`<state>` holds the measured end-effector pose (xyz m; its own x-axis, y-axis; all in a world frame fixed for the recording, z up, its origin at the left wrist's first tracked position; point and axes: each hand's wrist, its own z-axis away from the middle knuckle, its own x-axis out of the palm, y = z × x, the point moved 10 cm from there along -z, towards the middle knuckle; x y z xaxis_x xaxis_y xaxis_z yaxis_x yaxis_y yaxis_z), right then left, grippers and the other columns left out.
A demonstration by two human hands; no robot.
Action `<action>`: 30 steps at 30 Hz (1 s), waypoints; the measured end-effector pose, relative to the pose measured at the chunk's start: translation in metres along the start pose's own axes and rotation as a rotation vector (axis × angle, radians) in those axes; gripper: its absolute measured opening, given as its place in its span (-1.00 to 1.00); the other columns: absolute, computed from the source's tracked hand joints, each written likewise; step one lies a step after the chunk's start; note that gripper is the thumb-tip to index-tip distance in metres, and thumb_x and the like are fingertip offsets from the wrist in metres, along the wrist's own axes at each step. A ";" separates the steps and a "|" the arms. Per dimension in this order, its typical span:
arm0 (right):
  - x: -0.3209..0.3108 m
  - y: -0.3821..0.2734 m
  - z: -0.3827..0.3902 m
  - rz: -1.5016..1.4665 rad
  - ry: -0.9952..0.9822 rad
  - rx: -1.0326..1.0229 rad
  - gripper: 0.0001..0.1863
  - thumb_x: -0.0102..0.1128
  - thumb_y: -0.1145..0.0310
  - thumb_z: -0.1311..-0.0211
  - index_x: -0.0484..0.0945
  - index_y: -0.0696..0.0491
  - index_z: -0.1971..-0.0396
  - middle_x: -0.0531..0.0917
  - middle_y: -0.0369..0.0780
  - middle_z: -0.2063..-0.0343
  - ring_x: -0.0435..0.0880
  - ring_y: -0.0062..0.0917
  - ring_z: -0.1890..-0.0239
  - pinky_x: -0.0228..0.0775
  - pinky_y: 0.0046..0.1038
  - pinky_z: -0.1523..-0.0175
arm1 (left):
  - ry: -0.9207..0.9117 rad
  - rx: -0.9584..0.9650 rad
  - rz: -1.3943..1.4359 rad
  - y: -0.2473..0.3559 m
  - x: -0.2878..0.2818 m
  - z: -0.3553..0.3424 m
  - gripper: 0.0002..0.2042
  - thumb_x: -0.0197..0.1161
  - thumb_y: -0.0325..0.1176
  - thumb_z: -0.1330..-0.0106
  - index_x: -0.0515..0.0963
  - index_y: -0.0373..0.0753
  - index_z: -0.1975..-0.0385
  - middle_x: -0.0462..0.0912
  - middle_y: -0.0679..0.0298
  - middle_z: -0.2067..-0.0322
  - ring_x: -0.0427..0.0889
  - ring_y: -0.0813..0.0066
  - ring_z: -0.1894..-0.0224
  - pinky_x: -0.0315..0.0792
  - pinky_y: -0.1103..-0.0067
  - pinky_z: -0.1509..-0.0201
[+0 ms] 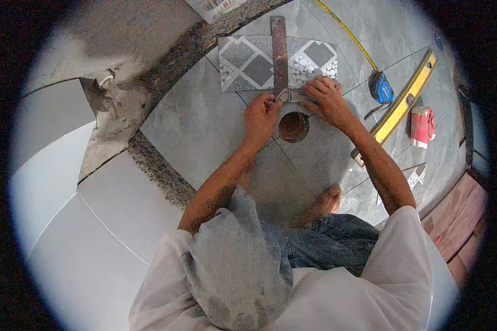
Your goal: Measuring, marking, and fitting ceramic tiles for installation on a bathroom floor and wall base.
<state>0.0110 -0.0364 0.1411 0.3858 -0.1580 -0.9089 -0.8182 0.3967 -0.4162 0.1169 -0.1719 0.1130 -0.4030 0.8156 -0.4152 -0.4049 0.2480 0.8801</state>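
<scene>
A rusty metal try square [279, 52] lies across a patterned grey-and-white tile [243, 66], its blade pointing away from me. My right hand [324, 100] grips the square's short stock at the tile's near edge, fingers bent over it. Beside the blade's near end, my left hand [261, 116] is closed in a pinch; a thin light tip shows at its fingers, too small to name. Just below both hands is a round hole [294, 127] in the grey floor tiles [276, 171].
To the right lie a blue-and-black tape measure [380, 87] with its yellow blade pulled out, a yellow spirit level [406, 102], a red-and-white crumpled packet [422, 127] and a patterned tile piece [417, 175]. A rough mortar edge [165, 83] runs along the left. My bare foot [324, 205] rests nearby.
</scene>
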 end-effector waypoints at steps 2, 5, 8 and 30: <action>0.001 0.000 0.000 0.018 -0.006 0.020 -0.51 0.27 0.15 -0.04 0.46 -0.05 0.00 0.44 -0.29 -0.01 0.30 -0.37 -0.15 0.06 -0.18 -0.12 | 0.004 0.002 -0.002 0.000 0.000 -0.001 -0.76 0.29 -0.32 -0.14 0.52 -0.31 0.26 0.58 0.17 0.51 0.56 0.37 0.49 0.43 0.47 0.35; 0.000 -0.004 -0.001 0.032 0.051 0.025 -0.48 0.27 0.11 -0.03 0.45 -0.09 -0.03 0.43 -0.30 -0.04 0.29 -0.37 -0.16 0.05 -0.16 -0.11 | 0.028 0.056 -0.017 0.003 -0.001 -0.002 -0.75 0.28 -0.32 -0.14 0.51 -0.31 0.25 0.58 0.17 0.50 0.56 0.36 0.49 0.43 0.47 0.34; -0.002 -0.009 -0.003 0.067 0.121 0.024 -0.44 0.27 0.04 -0.01 0.43 -0.16 -0.07 0.40 -0.33 -0.09 0.27 -0.39 -0.18 0.06 -0.12 -0.08 | 0.001 0.026 -0.029 -0.002 0.002 -0.002 -0.74 0.28 -0.33 -0.13 0.51 -0.32 0.24 0.58 0.15 0.48 0.57 0.32 0.47 0.43 0.45 0.33; 0.008 -0.005 -0.002 0.197 0.148 -0.001 -0.39 0.28 -0.03 0.04 0.42 -0.30 -0.11 0.35 -0.42 -0.17 0.27 -0.40 -0.18 0.09 -0.14 0.07 | -0.037 0.204 -0.036 0.039 -0.022 -0.015 -0.81 0.09 -0.28 -0.35 0.51 -0.20 0.15 0.60 0.18 0.33 0.57 0.30 0.25 0.41 0.44 0.13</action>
<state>0.0170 -0.0418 0.1360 0.1523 -0.2081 -0.9662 -0.8718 0.4323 -0.2306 0.0975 -0.1876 0.1528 -0.3598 0.8218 -0.4418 -0.2427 0.3747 0.8948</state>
